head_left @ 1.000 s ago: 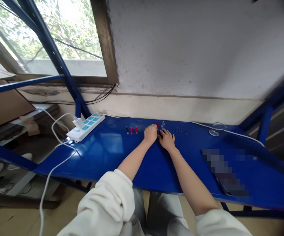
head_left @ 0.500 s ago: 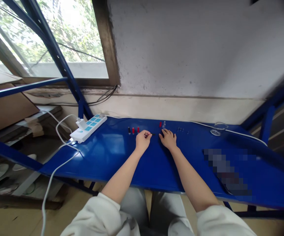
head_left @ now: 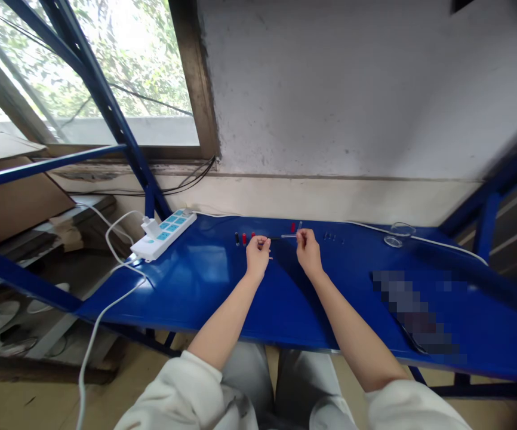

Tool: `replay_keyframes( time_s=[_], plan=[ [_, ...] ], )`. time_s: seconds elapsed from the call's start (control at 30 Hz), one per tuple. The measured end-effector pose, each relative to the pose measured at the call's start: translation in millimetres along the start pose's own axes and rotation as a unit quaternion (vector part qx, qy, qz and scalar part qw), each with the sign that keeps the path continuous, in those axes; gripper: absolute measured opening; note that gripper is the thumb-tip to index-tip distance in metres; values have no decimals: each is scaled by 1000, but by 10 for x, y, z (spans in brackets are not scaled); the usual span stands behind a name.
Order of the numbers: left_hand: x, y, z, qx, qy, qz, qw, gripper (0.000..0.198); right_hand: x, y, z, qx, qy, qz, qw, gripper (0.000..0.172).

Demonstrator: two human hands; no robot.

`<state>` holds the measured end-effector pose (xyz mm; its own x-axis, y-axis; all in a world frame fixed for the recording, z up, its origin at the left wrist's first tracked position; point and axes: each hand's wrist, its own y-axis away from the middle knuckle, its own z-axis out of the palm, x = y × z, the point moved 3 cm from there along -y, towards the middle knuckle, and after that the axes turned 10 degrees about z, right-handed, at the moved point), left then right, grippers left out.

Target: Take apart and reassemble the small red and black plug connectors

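My left hand [head_left: 257, 258] is closed in a pinch on a thin black rod [head_left: 275, 238], which points right. Opposite it, my right hand [head_left: 308, 252] pinches a slim clear tube [head_left: 289, 236] by its right end. The tube lies level, its left end meeting the rod's tip; whether the rod is inside cannot be made out. Left of my left hand stand a small black cylinder [head_left: 237, 239] and a red cylinder [head_left: 244, 239], with another red one [head_left: 253, 235] partly behind the hand. Behind my right hand are a red piece [head_left: 293, 227] and a clear tube [head_left: 300, 225].
Several tiny clear pieces [head_left: 330, 236] lie right of my hands on the blue table [head_left: 222, 298]. A white power strip [head_left: 164, 235] with a plugged-in adapter is at the left. Clear round items [head_left: 393, 241] and a cable are at the right, near a blurred-out dark object [head_left: 415, 313].
My right hand has lifted a clear tube from the table and brought it level against the black rod. My left hand stays nearly in place, still holding the rod.
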<state>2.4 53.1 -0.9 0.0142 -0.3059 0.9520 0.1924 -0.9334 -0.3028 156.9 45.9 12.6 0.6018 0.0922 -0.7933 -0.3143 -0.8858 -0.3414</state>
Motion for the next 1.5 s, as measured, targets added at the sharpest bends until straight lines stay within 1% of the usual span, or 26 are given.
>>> replay_keyframes(
  time_s=[0.07, 0.17, 0.33, 0.47, 0.7, 0.8, 0.9, 1.0, 1.07, 1.17, 1.2, 1.23, 1.27, 1.33, 1.37, 1.43, 1.5],
  plan=[
    [15, 2, -7, 2, 15, -24, 1000, 12, 6, 4, -6, -10, -14, 9, 1000, 27],
    [14, -3, -2, -12, 29, -54, 998, 11, 27, -2, 4, -18, -41, -2, 999, 26],
    [-2, 1, 12, -37, 37, -82, 995, 11, 89, -41, 39, -30, -84, 14, 996, 26],
    [8, 28, 36, -65, 36, -69, 995, 15, 94, -46, 73, -40, -117, 13, 992, 24],
    [-4, 17, 42, -52, 70, -49, 995, 27, 55, -23, 123, -81, -166, -3, 983, 23],
    [-1, 5, 51, -66, 61, -27, 996, 29, 59, -31, 136, -101, -208, -8, 973, 26],
    [20, -5, 43, -76, 42, -10, 996, 27, 58, -40, 141, -131, -242, -13, 961, 29],
    [73, -24, -1, -61, 36, 8, 997, 26, 41, -35, 142, -176, -250, -11, 952, 30],
    [126, -37, -34, -55, 36, 27, 997, 25, 16, -21, 155, -219, -242, -10, 945, 29],
    [199, -53, -63, -74, 34, 45, 996, 25, -28, 2, 220, -285, -209, -4, 935, 25],
    [214, -60, -72, -77, 34, 45, 995, 25, -43, 3, 255, -299, -193, -5, 935, 23],
    [225, -69, -86, -70, 35, 44, 996, 25, -56, -3, 292, -299, -174, -10, 938, 22],
    [233, -82, -109, -51, 40, 43, 997, 24, -68, -16, 333, -289, -151, -16, 945, 20],
    [240, -116, -179, 22, 64, 47, 997, 22, -85, -60, 421, -241, -97, -24, 965, 17],
    [240, -133, -220, 64, 81, 50, 993, 21, -87, -84, 473, -221, -69, -16, 973, 15],
    [232, -163, -294, 132, 123, 49, 982, 19, -95, -125, 590, -210, -20, 10, 977, 11],
    [221, -183, -341, 171, 158, 44, 971, 19, -120, -155, 702, -213, 33, 14, 976, 8]
  ],
)
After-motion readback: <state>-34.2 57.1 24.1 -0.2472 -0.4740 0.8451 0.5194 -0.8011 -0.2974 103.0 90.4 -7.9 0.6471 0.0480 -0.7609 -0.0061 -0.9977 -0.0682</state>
